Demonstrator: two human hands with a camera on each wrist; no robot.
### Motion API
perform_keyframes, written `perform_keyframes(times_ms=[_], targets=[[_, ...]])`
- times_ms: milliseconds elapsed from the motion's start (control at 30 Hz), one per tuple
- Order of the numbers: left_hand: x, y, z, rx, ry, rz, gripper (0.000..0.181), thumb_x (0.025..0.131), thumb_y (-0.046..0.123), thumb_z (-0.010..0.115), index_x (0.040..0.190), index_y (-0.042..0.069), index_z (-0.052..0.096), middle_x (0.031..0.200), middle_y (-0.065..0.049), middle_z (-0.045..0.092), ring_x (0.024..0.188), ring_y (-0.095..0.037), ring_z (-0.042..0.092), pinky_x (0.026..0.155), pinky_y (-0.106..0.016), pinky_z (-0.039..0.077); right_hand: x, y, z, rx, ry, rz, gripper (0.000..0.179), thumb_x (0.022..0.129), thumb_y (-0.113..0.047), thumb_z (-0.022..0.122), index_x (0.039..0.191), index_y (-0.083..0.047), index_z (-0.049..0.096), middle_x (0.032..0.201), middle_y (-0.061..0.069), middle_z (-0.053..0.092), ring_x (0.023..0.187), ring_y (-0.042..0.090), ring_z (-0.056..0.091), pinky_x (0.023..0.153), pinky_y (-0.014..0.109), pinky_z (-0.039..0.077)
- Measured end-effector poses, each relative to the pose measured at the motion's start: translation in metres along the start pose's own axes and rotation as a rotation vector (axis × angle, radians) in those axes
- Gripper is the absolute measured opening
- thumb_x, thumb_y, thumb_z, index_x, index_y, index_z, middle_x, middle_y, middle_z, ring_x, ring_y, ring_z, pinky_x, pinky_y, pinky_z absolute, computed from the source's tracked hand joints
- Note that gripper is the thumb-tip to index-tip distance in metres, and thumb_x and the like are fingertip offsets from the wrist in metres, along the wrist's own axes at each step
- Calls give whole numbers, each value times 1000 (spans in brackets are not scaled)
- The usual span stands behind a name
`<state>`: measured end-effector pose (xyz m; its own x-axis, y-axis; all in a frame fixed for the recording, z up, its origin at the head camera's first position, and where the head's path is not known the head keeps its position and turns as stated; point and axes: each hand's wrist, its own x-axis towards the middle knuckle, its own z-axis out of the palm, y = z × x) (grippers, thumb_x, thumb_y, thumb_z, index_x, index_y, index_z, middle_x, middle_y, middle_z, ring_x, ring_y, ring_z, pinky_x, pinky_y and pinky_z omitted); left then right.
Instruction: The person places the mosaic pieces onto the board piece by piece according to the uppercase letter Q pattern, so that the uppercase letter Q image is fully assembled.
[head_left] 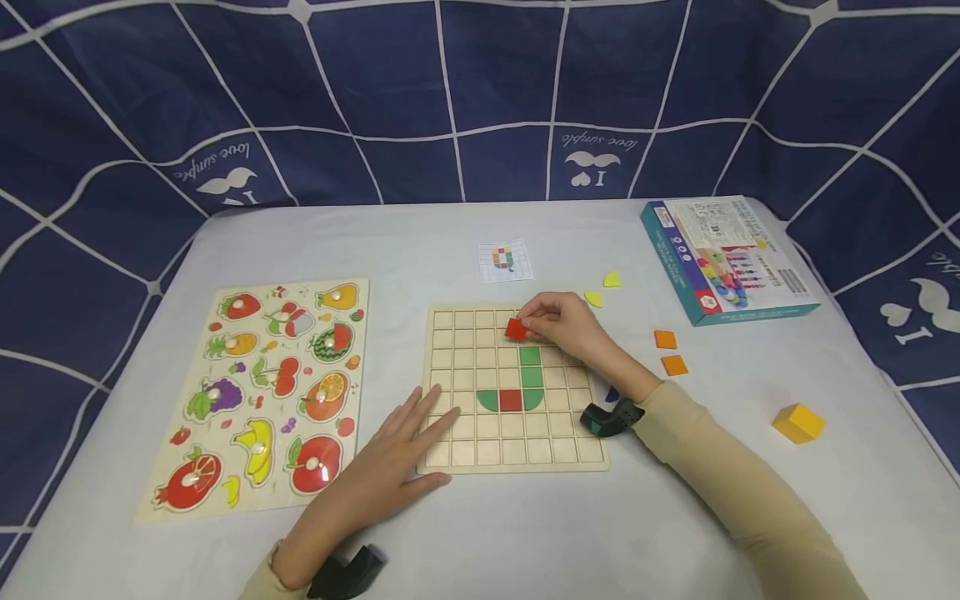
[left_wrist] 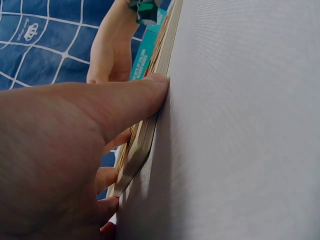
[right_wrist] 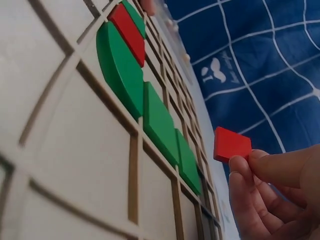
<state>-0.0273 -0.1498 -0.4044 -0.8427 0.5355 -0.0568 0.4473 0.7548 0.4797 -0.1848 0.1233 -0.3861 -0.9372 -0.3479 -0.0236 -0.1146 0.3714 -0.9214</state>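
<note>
A wooden grid board point(head_left: 457, 432) lies on the table. In its cells sit two green square tiles point(head_left: 531, 367), a red square tile point(head_left: 510, 401) and two green rounded tiles point(head_left: 487, 401). My right hand point(head_left: 567, 327) pinches another red square tile point(head_left: 515, 330) between thumb and fingertips over the board's upper part. The right wrist view shows this held red tile point(right_wrist: 231, 144) raised off the grid. My left hand point(head_left: 390, 454) rests with straight, spread fingers at the board's left edge. In the left wrist view its thumb point(left_wrist: 135, 97) touches the board's side.
A small pattern card point(head_left: 506, 261) lies behind the board. Yellow tiles point(head_left: 612, 279), orange tiles point(head_left: 674, 365) and a yellow block point(head_left: 799, 423) are on the right. A box point(head_left: 727, 258) stands at the back right. The fruit puzzle point(head_left: 262, 400) lies left. A dark blue tile point(head_left: 612, 394) is partly hidden.
</note>
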Motion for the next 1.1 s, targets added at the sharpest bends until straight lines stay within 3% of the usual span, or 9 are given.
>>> perform_keyframes(times_ms=[267, 600, 900, 1100], targets=[[0, 0, 0, 10, 1, 1, 76, 85, 43, 66, 148, 22, 30, 156, -2, 6, 140, -23, 0, 107, -49, 19, 9, 1, 9, -99, -44, -61, 4, 87, -2, 65, 89, -1, 69, 77, 6, 65, 64, 17, 63, 60, 27, 53], [1, -1, -1, 23, 7, 18, 76, 85, 44, 65, 148, 22, 30, 156, -4, 7, 140, -25, 1, 108, -47, 17, 11, 4, 11, -140, -61, -55, 4, 87, -3, 65, 88, -3, 69, 75, 5, 65, 63, 16, 63, 60, 27, 52], [1, -1, 0, 27, 5, 11, 76, 85, 45, 64, 148, 23, 29, 156, -3, 6, 140, -23, 0, 108, -45, 15, 12, 4, 12, -280, -42, -101, 7, 86, -6, 67, 87, -8, 73, 87, 2, 67, 79, 17, 58, 72, 32, 46], [0, 0, 0, 10, 4, 8, 75, 86, 43, 64, 148, 22, 30, 156, -3, 6, 140, -24, 0, 107, -48, 18, 12, 4, 12, -344, -40, -125, 9, 86, -5, 67, 89, -7, 75, 86, 3, 65, 80, 17, 57, 71, 33, 45]])
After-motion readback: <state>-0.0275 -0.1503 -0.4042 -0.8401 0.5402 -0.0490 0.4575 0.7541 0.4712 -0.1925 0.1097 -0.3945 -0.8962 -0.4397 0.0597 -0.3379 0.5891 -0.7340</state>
